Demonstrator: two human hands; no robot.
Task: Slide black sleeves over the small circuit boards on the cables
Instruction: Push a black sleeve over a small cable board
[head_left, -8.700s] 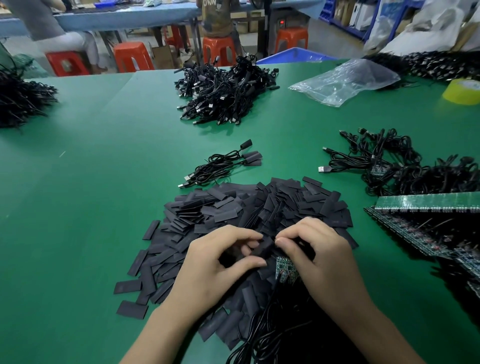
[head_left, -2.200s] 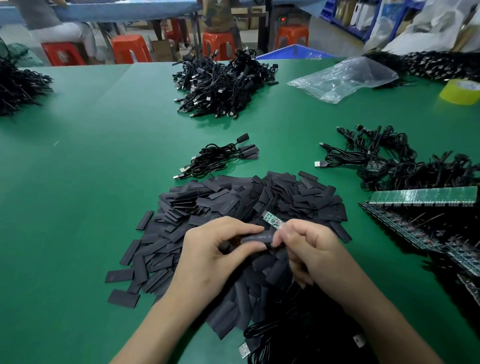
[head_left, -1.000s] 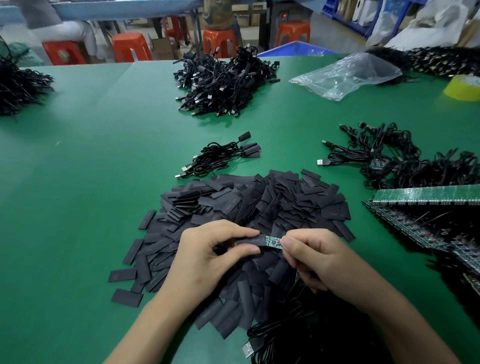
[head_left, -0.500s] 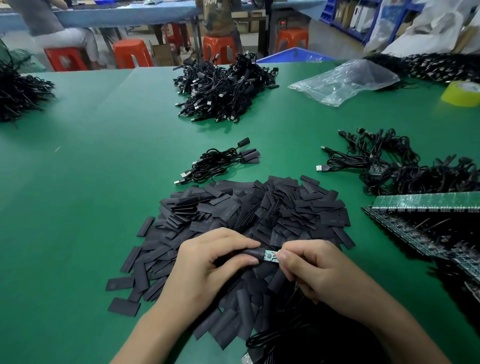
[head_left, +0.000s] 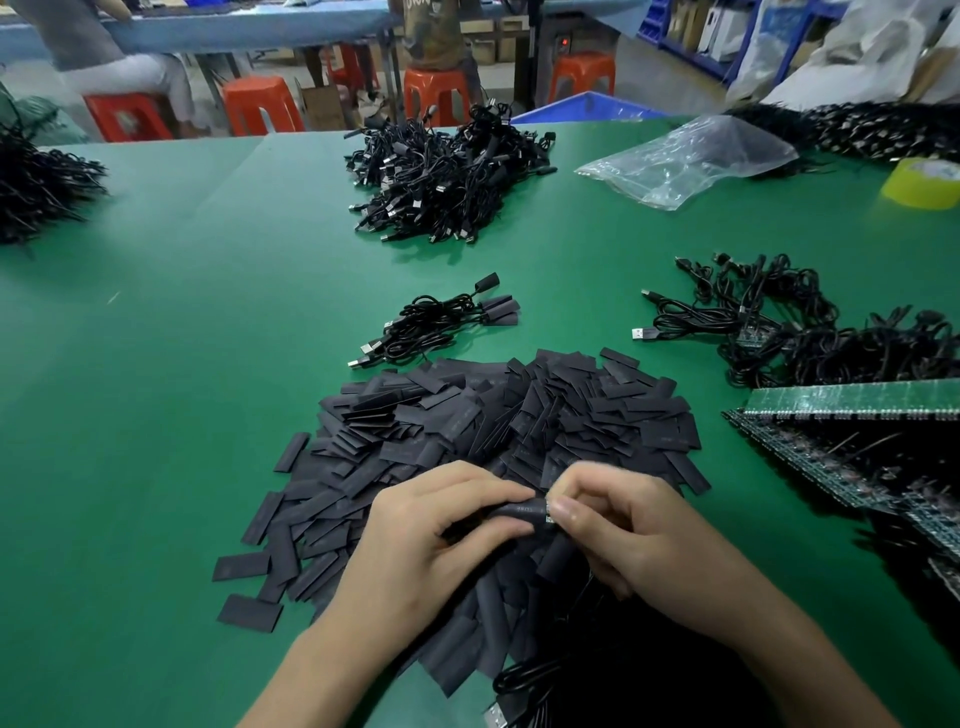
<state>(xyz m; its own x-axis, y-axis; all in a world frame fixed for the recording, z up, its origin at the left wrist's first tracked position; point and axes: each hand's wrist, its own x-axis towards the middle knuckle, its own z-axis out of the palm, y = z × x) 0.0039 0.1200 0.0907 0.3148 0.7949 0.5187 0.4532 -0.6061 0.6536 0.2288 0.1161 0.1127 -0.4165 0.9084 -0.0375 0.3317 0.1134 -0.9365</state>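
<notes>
Gripping the black sleeve (head_left: 519, 511), left hand (head_left: 431, 540) meets right hand (head_left: 639, 535), which pinches the mostly hidden circuit board (head_left: 548, 518).

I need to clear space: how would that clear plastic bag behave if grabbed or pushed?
The clear plastic bag lies crumpled and see-through, so it is probably thin and floppy, collapsing when gripped. It looks empty, so likely light; a push would probably crumple or skid it on the green table.

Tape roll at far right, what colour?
Yellow; the tape roll shows best in the head view.
</notes>
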